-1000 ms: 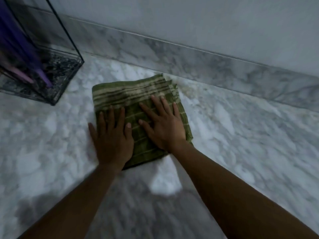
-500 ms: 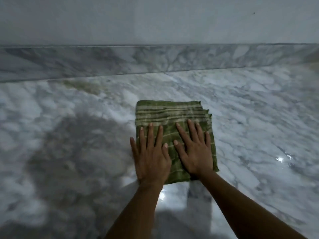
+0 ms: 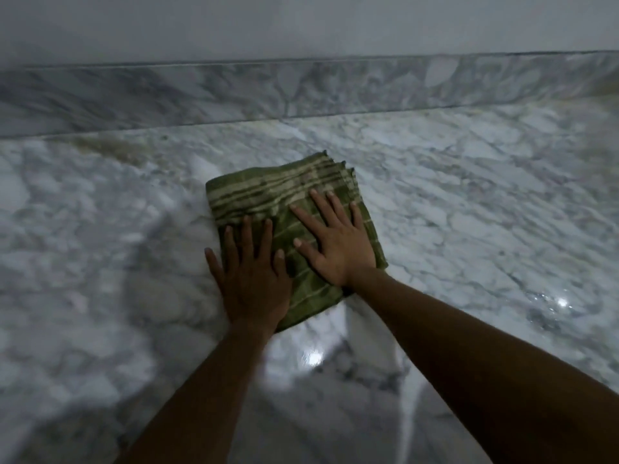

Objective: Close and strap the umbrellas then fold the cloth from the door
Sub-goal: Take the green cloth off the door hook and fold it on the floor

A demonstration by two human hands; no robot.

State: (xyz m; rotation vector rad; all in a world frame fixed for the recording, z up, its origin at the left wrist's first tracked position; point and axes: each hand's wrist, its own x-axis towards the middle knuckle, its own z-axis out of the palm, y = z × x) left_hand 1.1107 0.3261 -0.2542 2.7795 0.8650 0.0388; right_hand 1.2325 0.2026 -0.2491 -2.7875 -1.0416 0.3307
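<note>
a white and grey marble floor (image 3: 469, 202) spreads under both hands, dim and glossy, with a marble skirting (image 3: 201, 92) and a plain wall (image 3: 301, 21) beyond the fingertips. one green striped cloth (image 3: 268, 189), folded square, lies flat beneath two hands: the left hand (image 3: 251, 279) and right hand (image 3: 338, 242), fingers spread, palms pressed on it

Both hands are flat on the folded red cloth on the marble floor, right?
Almost. The cloth is green with pale stripes, not red. The head view shows the rest as you said: the left hand and the right hand lie flat, palms down, on the folded cloth, which sits on the marble floor.
</note>
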